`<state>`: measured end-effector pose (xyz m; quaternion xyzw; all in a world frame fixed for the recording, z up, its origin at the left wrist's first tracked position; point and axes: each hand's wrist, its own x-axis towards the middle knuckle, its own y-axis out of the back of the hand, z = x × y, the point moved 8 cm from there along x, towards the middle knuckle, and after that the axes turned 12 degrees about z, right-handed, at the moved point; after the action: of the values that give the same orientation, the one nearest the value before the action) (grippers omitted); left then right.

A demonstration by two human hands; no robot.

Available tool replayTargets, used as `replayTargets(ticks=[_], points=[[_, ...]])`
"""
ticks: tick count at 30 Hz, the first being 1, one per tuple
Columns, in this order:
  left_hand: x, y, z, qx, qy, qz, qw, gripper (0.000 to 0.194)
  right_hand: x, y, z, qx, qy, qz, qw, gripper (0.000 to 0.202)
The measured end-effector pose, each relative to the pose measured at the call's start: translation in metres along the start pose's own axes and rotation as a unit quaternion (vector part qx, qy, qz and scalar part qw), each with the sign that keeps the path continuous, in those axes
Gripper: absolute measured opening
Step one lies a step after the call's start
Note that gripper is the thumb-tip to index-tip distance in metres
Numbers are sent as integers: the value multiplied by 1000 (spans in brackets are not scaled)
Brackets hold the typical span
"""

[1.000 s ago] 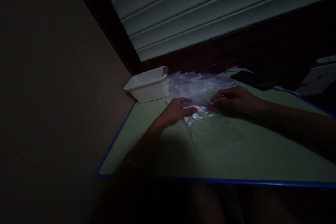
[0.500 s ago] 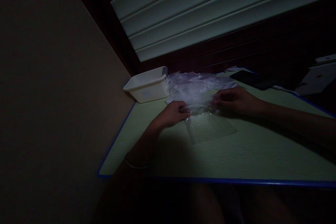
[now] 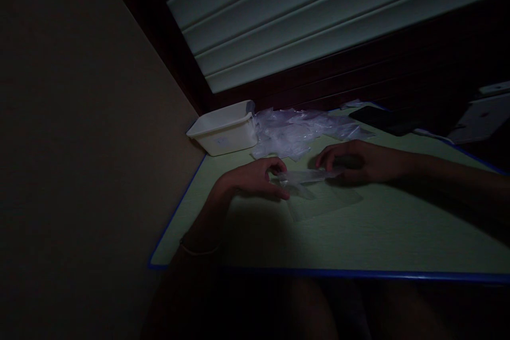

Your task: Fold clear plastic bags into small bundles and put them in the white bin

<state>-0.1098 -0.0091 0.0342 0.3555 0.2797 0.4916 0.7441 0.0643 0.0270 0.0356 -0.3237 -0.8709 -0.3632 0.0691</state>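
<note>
- Tabletop (image 3: 422, 234), pale green, bordered by a blue edge (image 3: 358, 275) along the front; open surface runs between the hands and that edge, with more to the right, beneath the right forearm.
- Left side: the tabletop's border slants back beside a plain wall (image 3: 103, 143), leaving a narrower strip of room by the left forearm.
- Clear plastic bag (image 3: 308, 176): on the tabletop between the two hands, its far part gathered into a crumpled strip, its near part lying flat toward the front.
- Left hand (image 3: 257, 178): thumb and fingers spread in a curve around the strip's left end; a firm pinch cannot be made out.
- Right hand (image 3: 358, 162): fingers arched, a gap between them and the thumb, which is at the strip's right end.
- White plastic bin (image 3: 229, 135): at the back left, close to the wall; its near side hides the bottom, so the contents cannot be told.
- Pile of clear plastic bags (image 3: 297, 130): loose, right beside the bin, beyond the hands.
- Dark flat object (image 3: 380, 119): near the back right edge.
</note>
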Motion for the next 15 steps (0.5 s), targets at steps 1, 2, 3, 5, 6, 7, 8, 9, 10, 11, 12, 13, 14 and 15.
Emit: replayTargets(ticks=[1,2,3,5,6,7,8,9,10,11,12,13,14,15], points=[[0,-1,1,-5,-5,0,1000,63,0,-1,0,-5,9,-6,1000,18],[0,-3,2,-8,-10,-2,1000,65,-1,-1,-1,-10,17,-12,1000,19],[0,-4,3,-11,-13,-5,1000,66,-1,-2,-1,-13,25,-18,999,20],[-1,-5,6,-15,-19,-9,1000,68,-2,-2,-2,-27,34,-27,999,20],[-2,-6,7,-17,-21,-12,1000,69,-3,-2,-2,-37,36,-31,998,21],[-3,-6,8,-19,-24,-12,999,70,-3,-1,-2,-49,37,-34,998,21],[-4,-6,9,-20,-29,-10,999,73,-3,-1,-2,-61,38,-35,997,22],[-4,-6,11,-16,-39,-3,999,76,-4,-1,-2,-70,40,-35,996,23],[-5,-6,14,-7,-54,10,998,77,-4,-1,-2,-79,41,-35,995,24],[-5,-5,18,9,-76,28,997,78,-4,-1,-2,-86,43,-33,995,24],[-6,-5,24,29,-100,49,993,75,-3,-1,-1,-93,43,-30,994,24],[-6,-5,30,51,-127,68,988,71,-3,-2,-1,-98,41,-28,994,24],[-7,-7,37,72,-153,84,982,65,-3,-2,0,-103,38,-26,994,24],[-8,-9,44,90,-176,96,976,57,-3,-2,1,-106,35,-25,994,25]])
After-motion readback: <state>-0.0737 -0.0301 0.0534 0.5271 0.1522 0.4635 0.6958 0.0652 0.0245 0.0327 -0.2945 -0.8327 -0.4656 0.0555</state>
